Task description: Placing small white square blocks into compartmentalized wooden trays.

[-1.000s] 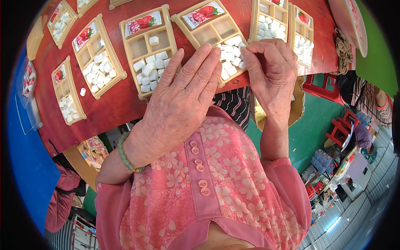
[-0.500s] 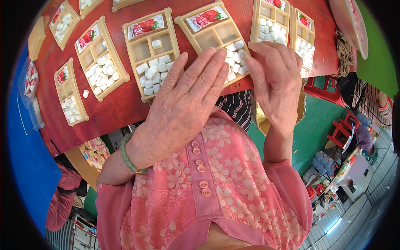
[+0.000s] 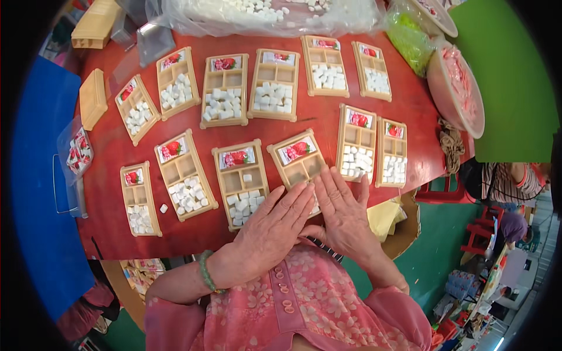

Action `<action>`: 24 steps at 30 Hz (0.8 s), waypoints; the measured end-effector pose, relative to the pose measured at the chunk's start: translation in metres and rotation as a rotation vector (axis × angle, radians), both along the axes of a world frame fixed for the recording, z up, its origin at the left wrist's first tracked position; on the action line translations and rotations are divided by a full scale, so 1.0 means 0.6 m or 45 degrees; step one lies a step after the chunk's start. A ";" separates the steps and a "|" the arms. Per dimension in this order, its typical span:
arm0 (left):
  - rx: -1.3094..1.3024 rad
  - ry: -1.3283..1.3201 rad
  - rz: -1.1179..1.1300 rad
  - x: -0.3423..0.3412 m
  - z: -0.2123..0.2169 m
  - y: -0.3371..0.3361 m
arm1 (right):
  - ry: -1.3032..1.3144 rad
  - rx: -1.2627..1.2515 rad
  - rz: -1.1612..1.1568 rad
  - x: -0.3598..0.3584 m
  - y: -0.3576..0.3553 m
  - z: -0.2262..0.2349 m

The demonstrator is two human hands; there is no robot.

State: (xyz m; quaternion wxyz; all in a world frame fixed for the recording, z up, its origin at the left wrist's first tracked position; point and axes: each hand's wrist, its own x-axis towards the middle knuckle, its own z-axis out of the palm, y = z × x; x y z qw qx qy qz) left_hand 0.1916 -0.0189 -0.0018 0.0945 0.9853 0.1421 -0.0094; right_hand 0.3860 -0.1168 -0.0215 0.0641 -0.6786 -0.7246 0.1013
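Red tabletop [image 3: 328,126] w/ many tan divided trays spread across it, seen from above the person's head. Both hands are lying flat, palms down, fingers spread slightly & holding nothing that shows. Left hand [image 3: 272,225] is resting w/ fingertips touching the lower edge of a tan tray [image 3: 241,182] that has white cubes in its bottom section, one cube in a middle cell & a strawberry picture label at top. Right hand [image 3: 342,213] is covering the lower part of the neighbouring tray [image 3: 298,159]; its cubes are mostly hidden under the fingers, so can't tell how full it is. The two hands are touching side by side.

Left of the left fingers: two more trays [image 3: 185,174] & [image 3: 140,199] w/ cubes in their lower sections, plus one loose white cube [image 3: 164,208] lying on the red top between them. Right of the right fingers: two trays [image 3: 356,144] & [image 3: 392,152], also w/ cubes. Beyond the fingertips, a far row of trays is sitting filled likewise.

Judging progress: nearly every tray is showing its big section filled, while the smaller upper cells are looking mostly empty, so bulk filling seems done & small cells seem left.

Further off: a clear plastic bag of cubes [image 3: 275,14] at the far edge, a pink bowl [image 3: 456,90] beyond the right hand.
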 end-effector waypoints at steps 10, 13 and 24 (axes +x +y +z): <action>-0.144 -0.050 -0.075 0.008 0.013 0.044 | 0.148 0.283 0.187 0.110 0.179 0.138; -0.019 -0.042 -0.066 0.009 0.010 0.038 | 0.233 0.290 0.196 0.141 0.391 0.160; -0.152 -0.173 -0.136 0.005 0.018 0.048 | -0.157 0.705 0.433 0.265 0.696 -0.073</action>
